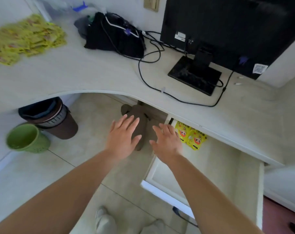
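Observation:
Both my hands reach forward below the desk edge with fingers spread and holding nothing. My left hand [124,136] hovers over a brown plush toy [140,114] lying on the floor under the desk. My right hand [166,141] is above the left rim of an open white drawer [228,168]. Two yellow snack packets [191,135] lie at the drawer's back left corner, just right of my right hand. A heap of similar yellow packets [26,38] covers the desk's far left.
A curved white desk [96,75] carries a black bag [113,34], trailing cables [153,85] and a black monitor [228,31] on a stand. Under it stand a brown bin [55,119] and a green bin [26,137]. My shoes [106,222] show at the bottom.

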